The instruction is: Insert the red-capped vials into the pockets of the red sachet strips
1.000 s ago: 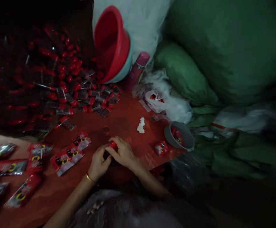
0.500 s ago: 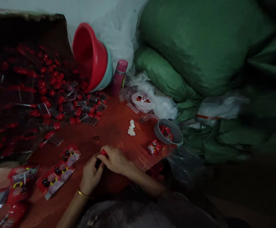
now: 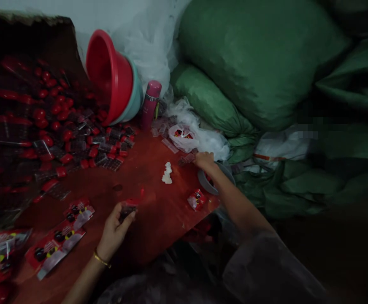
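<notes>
My left hand, with a gold bangle on the wrist, holds a small dark packet with a red top just above the red table. My right hand reaches out to the right and rests on small clear packets at the far rim of a grey bowl; whether it grips one I cannot tell. A red printed packet lies on the table just left of the bowl. A white crumpled scrap lies between my hands.
A large heap of red-topped packets fills the left. Printed red sachets lie at the near left. A red basin in a teal one leans at the back beside a pink flask. Green sacks crowd the right.
My hands, together on one small packet before, have parted. The right hand went out to the clear packets by the grey bowl; the left keeps the packet. The view shifted right.
</notes>
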Available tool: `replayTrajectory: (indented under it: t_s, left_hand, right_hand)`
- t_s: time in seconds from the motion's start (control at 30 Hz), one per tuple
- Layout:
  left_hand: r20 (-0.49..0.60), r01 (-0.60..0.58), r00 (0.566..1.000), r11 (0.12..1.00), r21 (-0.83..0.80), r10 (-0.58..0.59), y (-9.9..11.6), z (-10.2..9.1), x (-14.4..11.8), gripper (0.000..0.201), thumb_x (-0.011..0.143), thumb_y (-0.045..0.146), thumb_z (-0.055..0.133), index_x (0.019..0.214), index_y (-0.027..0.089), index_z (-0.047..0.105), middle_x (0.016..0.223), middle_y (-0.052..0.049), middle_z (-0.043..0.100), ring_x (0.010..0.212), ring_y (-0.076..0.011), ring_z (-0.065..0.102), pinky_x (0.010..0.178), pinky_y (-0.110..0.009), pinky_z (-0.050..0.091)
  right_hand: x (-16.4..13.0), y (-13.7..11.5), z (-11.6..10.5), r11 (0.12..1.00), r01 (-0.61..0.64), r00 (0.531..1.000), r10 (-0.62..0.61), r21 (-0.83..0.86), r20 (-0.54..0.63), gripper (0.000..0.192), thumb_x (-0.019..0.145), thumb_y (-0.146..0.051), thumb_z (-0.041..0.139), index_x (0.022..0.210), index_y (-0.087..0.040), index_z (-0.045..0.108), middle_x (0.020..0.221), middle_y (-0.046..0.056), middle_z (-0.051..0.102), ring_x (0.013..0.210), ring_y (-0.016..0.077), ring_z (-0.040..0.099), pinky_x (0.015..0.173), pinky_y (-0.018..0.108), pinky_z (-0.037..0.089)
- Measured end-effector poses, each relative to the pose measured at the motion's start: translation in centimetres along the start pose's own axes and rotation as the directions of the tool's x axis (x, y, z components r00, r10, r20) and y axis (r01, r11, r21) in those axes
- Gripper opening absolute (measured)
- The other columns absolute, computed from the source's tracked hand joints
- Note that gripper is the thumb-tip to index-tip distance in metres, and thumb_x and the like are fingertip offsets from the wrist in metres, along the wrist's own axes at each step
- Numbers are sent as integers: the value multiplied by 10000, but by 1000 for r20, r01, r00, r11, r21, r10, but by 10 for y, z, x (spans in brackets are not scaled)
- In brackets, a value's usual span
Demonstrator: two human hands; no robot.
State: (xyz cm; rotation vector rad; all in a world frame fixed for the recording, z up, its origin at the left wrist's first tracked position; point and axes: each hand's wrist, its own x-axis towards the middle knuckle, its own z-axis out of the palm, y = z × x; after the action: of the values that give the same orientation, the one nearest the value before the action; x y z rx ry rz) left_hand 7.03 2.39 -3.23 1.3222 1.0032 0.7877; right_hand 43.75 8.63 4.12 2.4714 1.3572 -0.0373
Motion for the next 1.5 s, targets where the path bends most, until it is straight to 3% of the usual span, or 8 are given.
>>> replayTrajectory:
  t_s: [0.4,0.53,0.6,0.7,0.83,0.9,1.3,1.5]
  left_hand:
    - [-57,32,998,998,-59,-36,2,27,26,255,676,304,646,868,163,556,739,14,567,658,-111,505,628,-226,416]
    - [-39,43,998,997,-70,-46,2,32,29,252,663,279,646,872,165,563,743,14,587,654,-109,518,639,-227,413]
    - [-23,40,999,997,-72,-42,0,34,31,255,666,268,643,886,168,562,753,12,590,663,-111,523,649,-229,413]
    - [0,39,999,996,-83,-39,-2,37,32,258,669,250,638,900,169,555,748,12,584,656,-109,516,641,-227,408]
    - [36,-13,999,1000,-4,13,-1,41,31,216,686,236,620,881,170,553,748,10,575,666,-109,505,643,-226,402]
    - [46,-41,998,997,59,38,0,41,28,191,691,226,612,866,176,553,747,14,568,676,-111,501,650,-227,399]
    - [59,-79,996,989,126,72,0,44,17,158,728,240,590,872,197,543,752,23,557,674,-116,495,643,-224,394]
    - [61,-89,995,988,129,81,2,45,13,137,739,255,587,845,193,527,729,29,524,658,-111,464,632,-223,376]
  right_hand:
    - [33,-2,17,999,-12,990,7,36,141,320,763,-208,554,1054,-101,637,1091,184,640,1015,264,600,784,324,444]
    - [15,-6,0,996,11,997,-18,93,71,291,789,-297,511,1001,-162,657,1044,118,668,966,244,618,738,298,456]
    - [-9,-15,-9,949,115,992,-96,295,-78,264,790,-306,498,970,-193,655,915,60,697,840,198,641,686,272,462]
    - [-58,-40,-16,616,488,873,-346,619,-344,198,770,-299,535,884,-187,653,802,22,696,720,161,628,669,267,470]
    - [-113,-78,-15,325,787,605,-567,524,-559,66,770,-236,588,797,-203,638,790,10,683,767,160,602,785,324,429]
    - [-124,-88,-13,260,836,525,-635,483,-567,52,789,-222,594,822,-201,629,826,19,671,801,164,584,804,340,410]
    - [-132,-91,-3,246,841,491,-721,482,-489,83,838,-244,561,857,-212,636,880,37,601,849,169,524,796,343,393]
    - [-132,-86,-7,233,889,419,-761,395,-495,132,840,-320,569,848,-231,666,849,27,621,811,165,528,768,332,372]
